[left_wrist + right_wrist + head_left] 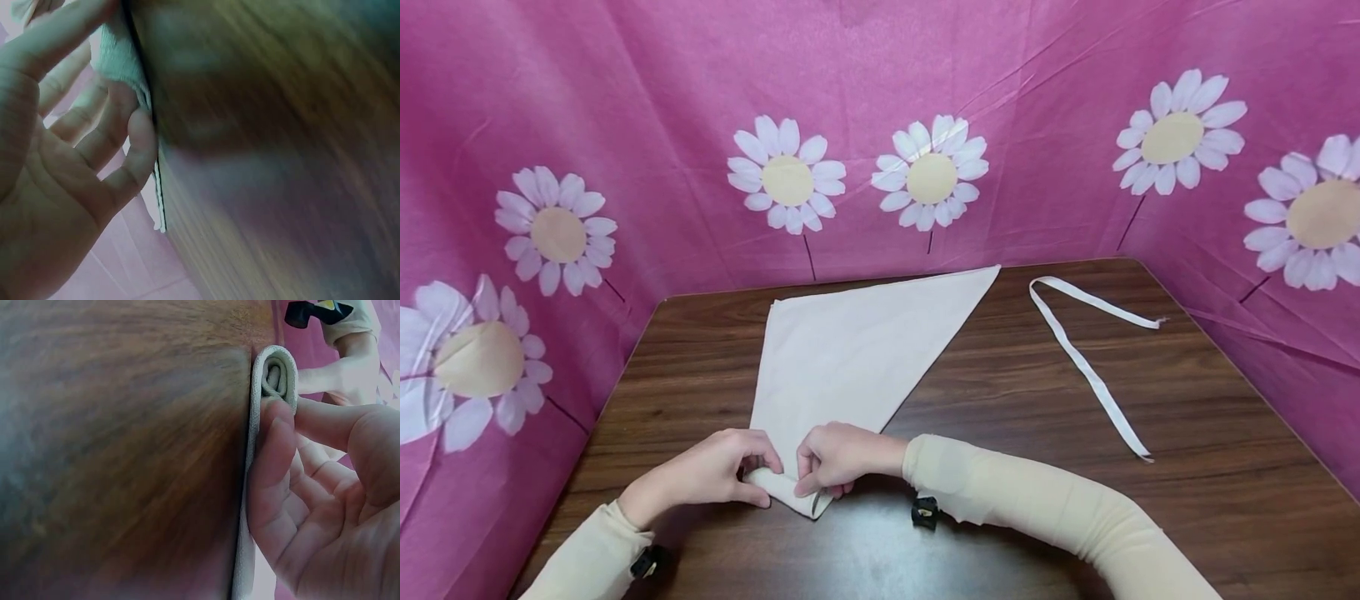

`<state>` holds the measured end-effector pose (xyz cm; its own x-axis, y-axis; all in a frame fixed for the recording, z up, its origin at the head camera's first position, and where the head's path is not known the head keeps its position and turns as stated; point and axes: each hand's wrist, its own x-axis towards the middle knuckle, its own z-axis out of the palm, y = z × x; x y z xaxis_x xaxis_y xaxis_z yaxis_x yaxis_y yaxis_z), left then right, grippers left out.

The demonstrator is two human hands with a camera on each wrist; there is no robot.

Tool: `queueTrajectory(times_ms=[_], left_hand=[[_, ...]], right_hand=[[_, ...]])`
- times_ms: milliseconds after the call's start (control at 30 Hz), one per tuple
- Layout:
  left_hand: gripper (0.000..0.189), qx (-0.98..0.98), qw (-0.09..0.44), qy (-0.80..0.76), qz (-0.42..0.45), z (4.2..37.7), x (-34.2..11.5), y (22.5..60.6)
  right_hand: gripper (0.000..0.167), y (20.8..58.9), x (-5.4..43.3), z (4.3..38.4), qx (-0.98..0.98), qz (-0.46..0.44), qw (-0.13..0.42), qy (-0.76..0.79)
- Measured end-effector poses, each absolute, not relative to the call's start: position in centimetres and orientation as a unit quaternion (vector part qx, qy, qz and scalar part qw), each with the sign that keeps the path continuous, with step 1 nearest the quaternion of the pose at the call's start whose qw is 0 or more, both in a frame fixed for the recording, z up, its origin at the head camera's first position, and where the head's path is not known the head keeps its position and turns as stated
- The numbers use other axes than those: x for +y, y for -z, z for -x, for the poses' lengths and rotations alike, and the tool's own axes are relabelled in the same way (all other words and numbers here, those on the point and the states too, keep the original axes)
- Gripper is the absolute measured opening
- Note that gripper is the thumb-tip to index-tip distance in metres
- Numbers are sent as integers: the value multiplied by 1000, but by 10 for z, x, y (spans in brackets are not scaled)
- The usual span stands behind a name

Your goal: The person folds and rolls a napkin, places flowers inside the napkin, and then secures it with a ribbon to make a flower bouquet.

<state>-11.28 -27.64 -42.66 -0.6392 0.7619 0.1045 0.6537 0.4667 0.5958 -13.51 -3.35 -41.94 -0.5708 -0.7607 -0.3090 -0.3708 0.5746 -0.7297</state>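
Ribbon on table, apart from cloth

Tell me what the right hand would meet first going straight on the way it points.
The right hand would first meet the rolled cloth it is touching; just beyond, the left hand seems to lie in line, though depth is unclear.

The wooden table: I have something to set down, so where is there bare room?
The table is bare between the cloth, white strap and right sleeve, left of the cloth to the table's edge, and right of the strap. It is crowded at the cloth's near end, where the left hand and right hand grip it.
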Motion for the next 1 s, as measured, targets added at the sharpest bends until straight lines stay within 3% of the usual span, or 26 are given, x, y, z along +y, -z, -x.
queueTrajectory(times_ms=[367,633,867,1000], left_hand=[[30,842,-41,-232,-484,116,-266,429],[21,844,-35,-238,-480,113,-266,424],[14,848,-3,-270,-457,112,-266,424],[14,847,-14,-270,-458,114,-265,428]], right_hand=[[17,420,-25,139,820,338,317,335],[12,416,-28,140,823,337,317,329],[23,409,-28,131,855,414,225,218],[29,410,-27,125,861,447,168,177]])
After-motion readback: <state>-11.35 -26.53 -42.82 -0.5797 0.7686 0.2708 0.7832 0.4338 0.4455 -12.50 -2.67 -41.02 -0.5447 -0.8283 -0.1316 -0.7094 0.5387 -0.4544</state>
